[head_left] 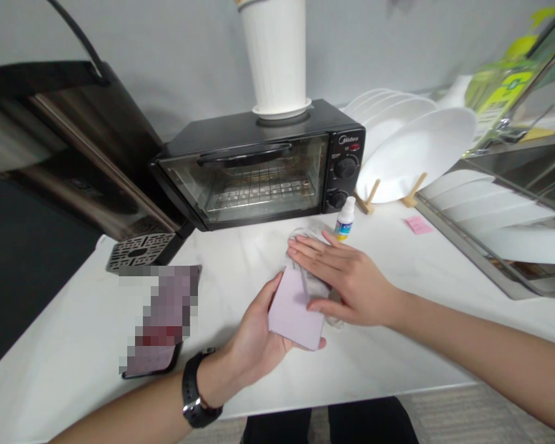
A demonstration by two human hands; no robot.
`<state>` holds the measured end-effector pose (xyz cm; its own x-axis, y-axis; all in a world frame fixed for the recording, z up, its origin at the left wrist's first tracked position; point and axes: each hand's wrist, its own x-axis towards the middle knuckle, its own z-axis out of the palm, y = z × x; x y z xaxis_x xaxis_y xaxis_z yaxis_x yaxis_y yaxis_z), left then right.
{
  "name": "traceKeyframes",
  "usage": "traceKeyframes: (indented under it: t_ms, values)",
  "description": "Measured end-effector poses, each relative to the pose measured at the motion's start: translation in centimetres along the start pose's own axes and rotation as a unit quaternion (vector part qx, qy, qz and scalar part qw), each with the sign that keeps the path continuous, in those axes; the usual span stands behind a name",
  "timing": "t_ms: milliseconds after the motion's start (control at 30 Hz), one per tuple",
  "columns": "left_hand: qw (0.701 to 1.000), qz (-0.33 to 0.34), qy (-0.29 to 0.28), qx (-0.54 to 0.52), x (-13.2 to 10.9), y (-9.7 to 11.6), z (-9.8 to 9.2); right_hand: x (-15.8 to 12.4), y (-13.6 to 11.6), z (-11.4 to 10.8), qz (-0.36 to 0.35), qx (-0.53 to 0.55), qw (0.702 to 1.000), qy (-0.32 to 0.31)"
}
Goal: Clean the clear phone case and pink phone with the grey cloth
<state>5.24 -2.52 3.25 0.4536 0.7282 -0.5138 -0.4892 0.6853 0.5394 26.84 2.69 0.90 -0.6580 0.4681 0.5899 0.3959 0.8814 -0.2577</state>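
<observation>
My left hand (259, 336), with a black watch at its wrist, grips a pale lilac flat rectangular object (296, 311) by its edges, thumb on the left side and fingers beneath. Over its upper right part lies my right hand (345, 277), fingers stretched out and the thumb touching the lilac surface. Some clear, see-through plastic (317, 285) shows under the right palm and fingers; its kind is hard to make out. Just beyond the right fingertips stands a small white bottle (345, 220) with a blue and yellow label.
A black toaster oven (259, 160) at the back carries a white pot (277, 55). White plates (416, 154) stand in a wooden rack beside a pink sticky note (419, 224). More plates (504, 209) fill the sink at right. A phone (166, 314), partly blurred, lies left, below a dark appliance (102, 148).
</observation>
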Motion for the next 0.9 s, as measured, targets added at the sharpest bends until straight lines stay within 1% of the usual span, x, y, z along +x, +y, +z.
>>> traceKeyframes:
  t_ms: [100,167,233,267,333,400,467,533,567,600,667,833,900]
  values:
    - [0.999,0.026,0.008,-0.031,0.3,-0.3,-0.1,0.5,-1.3,-0.1,-0.064,0.041,0.996,-0.052]
    - [0.998,0.034,0.017,-0.059,0.6,-0.2,-0.1,0.7,-2.0,-0.3,-0.117,0.071,0.987,-0.082]
    - [0.996,0.040,0.023,-0.075,0.7,0.2,-0.1,0.7,-2.3,-0.6,-0.162,0.091,0.979,-0.088]
    - [0.996,0.048,0.024,-0.077,0.7,0.4,-0.1,0.6,-2.2,-0.7,-0.170,0.095,0.977,-0.081]
    - [0.995,0.066,0.020,-0.078,0.6,0.7,-0.2,0.3,-1.6,-1.0,-0.147,0.088,0.984,-0.047]
    - [0.995,0.064,0.003,-0.071,0.4,0.9,-0.2,-0.2,-0.7,-1.0,-0.082,0.059,0.995,-0.008]
    - [0.997,0.043,-0.019,-0.056,0.2,0.9,-0.2,-0.5,0.0,-0.8,-0.005,0.014,1.000,0.019]
    - [0.999,0.018,-0.032,-0.033,0.0,0.7,0.0,-0.6,0.4,-0.4,0.044,-0.018,0.999,0.022]
    - [0.999,0.007,-0.031,-0.021,-0.1,0.5,0.1,-0.5,0.4,-0.2,0.048,-0.022,0.998,0.016]
    - [1.000,-0.001,-0.026,-0.009,-0.2,0.4,0.2,-0.4,0.3,-0.1,0.039,-0.016,0.999,0.006]
    - [1.000,0.001,-0.006,-0.001,-0.2,0.1,0.3,-0.2,-0.3,0.1,-0.002,0.013,1.000,-0.022]
    - [0.998,0.035,0.032,-0.041,0.2,0.0,0.2,0.4,-1.9,-0.3,-0.124,0.087,0.984,-0.096]
    - [0.996,0.049,0.043,-0.059,0.2,0.4,0.3,0.3,-1.8,-0.6,-0.151,0.092,0.980,-0.088]
